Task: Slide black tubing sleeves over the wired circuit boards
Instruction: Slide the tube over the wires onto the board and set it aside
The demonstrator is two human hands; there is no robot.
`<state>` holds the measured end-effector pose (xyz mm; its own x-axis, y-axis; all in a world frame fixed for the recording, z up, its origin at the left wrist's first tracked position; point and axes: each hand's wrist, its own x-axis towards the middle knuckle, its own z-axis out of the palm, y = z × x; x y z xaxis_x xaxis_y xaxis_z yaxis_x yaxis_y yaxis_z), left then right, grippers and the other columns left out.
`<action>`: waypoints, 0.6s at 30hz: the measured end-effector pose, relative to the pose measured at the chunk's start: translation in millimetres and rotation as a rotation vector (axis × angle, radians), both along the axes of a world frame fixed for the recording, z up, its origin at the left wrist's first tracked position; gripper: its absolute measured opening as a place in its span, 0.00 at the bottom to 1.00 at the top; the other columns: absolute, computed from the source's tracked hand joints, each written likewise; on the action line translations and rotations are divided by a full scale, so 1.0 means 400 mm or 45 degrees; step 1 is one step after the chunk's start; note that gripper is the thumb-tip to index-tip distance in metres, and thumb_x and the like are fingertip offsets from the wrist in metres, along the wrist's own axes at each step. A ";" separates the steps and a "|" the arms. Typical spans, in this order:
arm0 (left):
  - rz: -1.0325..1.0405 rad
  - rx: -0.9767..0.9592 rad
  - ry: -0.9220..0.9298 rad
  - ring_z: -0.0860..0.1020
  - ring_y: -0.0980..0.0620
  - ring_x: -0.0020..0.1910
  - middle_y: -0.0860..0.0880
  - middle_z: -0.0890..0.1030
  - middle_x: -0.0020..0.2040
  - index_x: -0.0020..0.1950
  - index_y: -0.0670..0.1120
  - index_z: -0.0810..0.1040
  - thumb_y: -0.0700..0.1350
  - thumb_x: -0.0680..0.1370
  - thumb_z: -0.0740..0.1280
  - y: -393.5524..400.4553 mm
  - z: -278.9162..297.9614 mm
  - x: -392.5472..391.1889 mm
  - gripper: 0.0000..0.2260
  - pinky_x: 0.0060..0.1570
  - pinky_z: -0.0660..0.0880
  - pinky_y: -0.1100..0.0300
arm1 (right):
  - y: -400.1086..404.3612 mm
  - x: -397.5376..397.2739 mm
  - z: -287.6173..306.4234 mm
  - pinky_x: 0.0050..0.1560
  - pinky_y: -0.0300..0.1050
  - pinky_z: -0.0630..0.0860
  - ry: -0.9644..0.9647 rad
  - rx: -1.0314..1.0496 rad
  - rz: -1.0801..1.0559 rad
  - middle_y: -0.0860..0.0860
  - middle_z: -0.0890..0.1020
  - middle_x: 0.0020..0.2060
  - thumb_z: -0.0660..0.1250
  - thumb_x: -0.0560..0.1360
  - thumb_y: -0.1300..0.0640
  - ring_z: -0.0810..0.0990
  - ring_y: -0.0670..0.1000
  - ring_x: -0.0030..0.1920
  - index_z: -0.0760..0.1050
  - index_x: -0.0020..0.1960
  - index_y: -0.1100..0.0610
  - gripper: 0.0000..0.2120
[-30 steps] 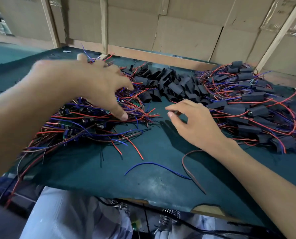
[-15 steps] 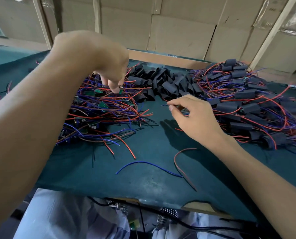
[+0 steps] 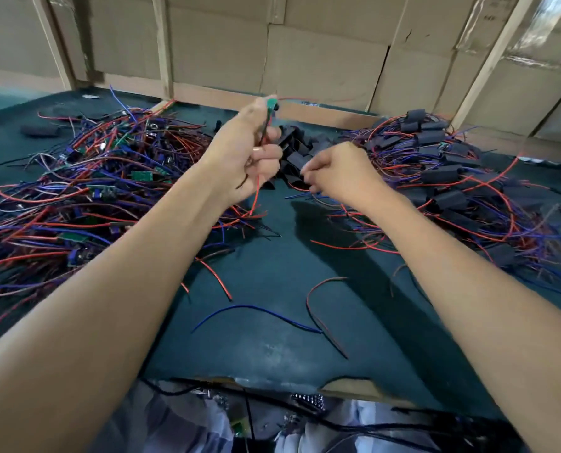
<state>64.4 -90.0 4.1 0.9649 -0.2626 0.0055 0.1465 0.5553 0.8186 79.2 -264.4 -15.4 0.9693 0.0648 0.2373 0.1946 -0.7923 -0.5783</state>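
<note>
My left hand (image 3: 251, 155) is raised above the table and grips a small green circuit board (image 3: 271, 103) with its red and dark wires trailing down through the fist. My right hand (image 3: 334, 170) reaches into the heap of loose black tubing sleeves (image 3: 300, 148) at the centre back, fingers curled and pinching one sleeve (image 3: 297, 161). A tangled pile of bare wired boards (image 3: 102, 188) lies on the left. On the right lies a pile of boards with black sleeves on them (image 3: 442, 178).
The work surface is a dark green mat (image 3: 272, 322) with loose wire offcuts, blue (image 3: 256, 310) and red (image 3: 318, 295), in the middle. Cardboard walls (image 3: 305, 53) close the back. The torn front edge (image 3: 348, 385) is near my lap.
My left hand has lifted one green board out of the left pile and brought it toward the centre. My right hand has moved back into the loose sleeves and pinched one.
</note>
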 end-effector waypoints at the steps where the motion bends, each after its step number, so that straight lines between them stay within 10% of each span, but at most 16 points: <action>1: -0.050 -0.216 0.086 0.58 0.60 0.23 0.52 0.69 0.30 0.45 0.46 0.70 0.49 0.86 0.57 0.009 -0.012 0.005 0.12 0.18 0.52 0.68 | 0.018 0.012 -0.010 0.55 0.42 0.79 0.034 -0.104 0.034 0.53 0.87 0.43 0.70 0.76 0.57 0.85 0.51 0.49 0.86 0.44 0.51 0.06; 5: -0.049 -0.690 0.153 0.69 0.58 0.31 0.46 0.81 0.44 0.53 0.40 0.72 0.36 0.85 0.55 0.039 -0.040 0.006 0.07 0.23 0.62 0.67 | 0.111 0.034 -0.044 0.43 0.41 0.73 0.061 -0.086 0.085 0.53 0.84 0.36 0.71 0.77 0.48 0.79 0.50 0.38 0.85 0.43 0.55 0.11; 8: -0.068 -0.587 0.179 0.72 0.59 0.27 0.51 0.81 0.43 0.56 0.49 0.72 0.47 0.87 0.55 0.038 -0.055 -0.002 0.07 0.18 0.61 0.69 | 0.159 0.046 -0.053 0.41 0.48 0.74 0.072 -0.102 0.057 0.54 0.76 0.30 0.69 0.76 0.52 0.78 0.55 0.36 0.74 0.35 0.60 0.16; 12: -0.103 -0.417 0.245 0.61 0.60 0.21 0.51 0.71 0.32 0.48 0.43 0.73 0.60 0.85 0.52 0.040 -0.055 -0.004 0.22 0.16 0.49 0.68 | 0.190 0.048 -0.041 0.45 0.49 0.75 0.093 -0.253 -0.042 0.59 0.79 0.45 0.63 0.77 0.59 0.79 0.60 0.46 0.72 0.41 0.59 0.07; 18: -0.022 -0.370 0.172 0.66 0.56 0.30 0.48 0.73 0.36 0.58 0.40 0.74 0.41 0.84 0.56 0.028 -0.056 -0.010 0.10 0.28 0.64 0.64 | 0.189 0.069 -0.036 0.53 0.56 0.74 0.224 -0.065 -0.062 0.67 0.79 0.60 0.58 0.77 0.54 0.78 0.67 0.59 0.76 0.56 0.66 0.17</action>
<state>60.4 -78.8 -18.4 0.9574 -0.2851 -0.0450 0.2543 0.7597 0.5985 107.0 -188.6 -29.7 0.9978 0.0243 0.0617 0.0547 -0.8277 -0.5585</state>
